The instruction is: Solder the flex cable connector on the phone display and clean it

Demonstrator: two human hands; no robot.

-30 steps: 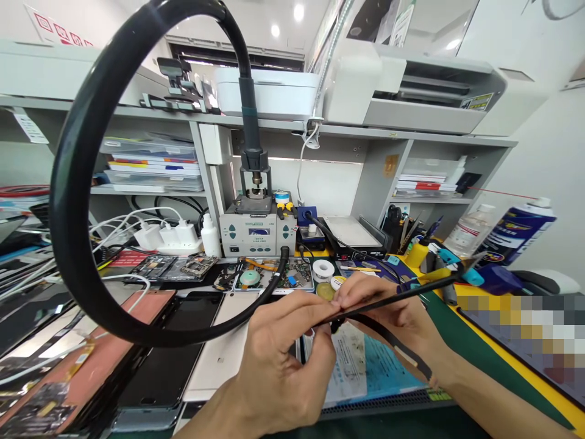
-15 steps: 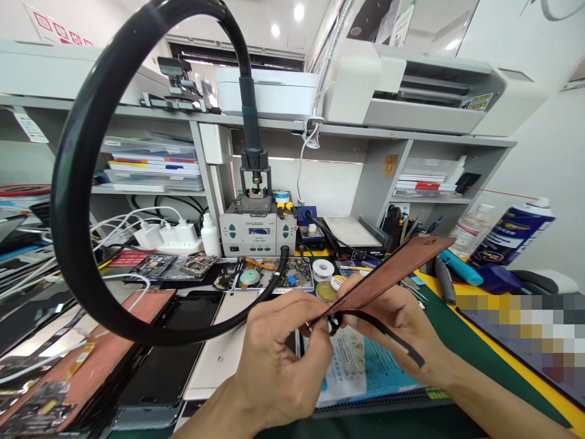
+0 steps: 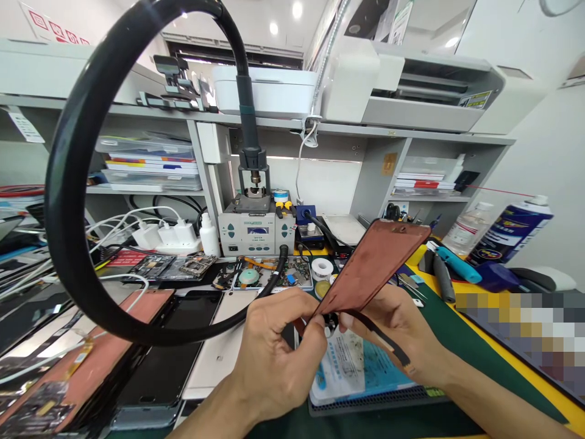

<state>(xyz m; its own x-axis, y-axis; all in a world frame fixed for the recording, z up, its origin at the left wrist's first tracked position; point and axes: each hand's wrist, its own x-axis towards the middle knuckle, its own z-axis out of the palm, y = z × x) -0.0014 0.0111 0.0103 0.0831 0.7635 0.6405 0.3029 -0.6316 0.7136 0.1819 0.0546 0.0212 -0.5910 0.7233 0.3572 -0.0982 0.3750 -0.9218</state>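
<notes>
While hands pinch, the phone screen (coppery, glossy) tilts.

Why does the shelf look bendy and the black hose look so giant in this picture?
In the head view, the wide lens bends straight lines, so the shelf looks slanted and curved; the hose looks giant because it's close to the camera; the ceiling lights glow brightly; the panel is sharp; a blocky blurred patch covers the lower right.

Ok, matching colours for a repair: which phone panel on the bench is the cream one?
The cream one lies nearest the left hand; the black panel and the salmon one lie farther left.
</notes>
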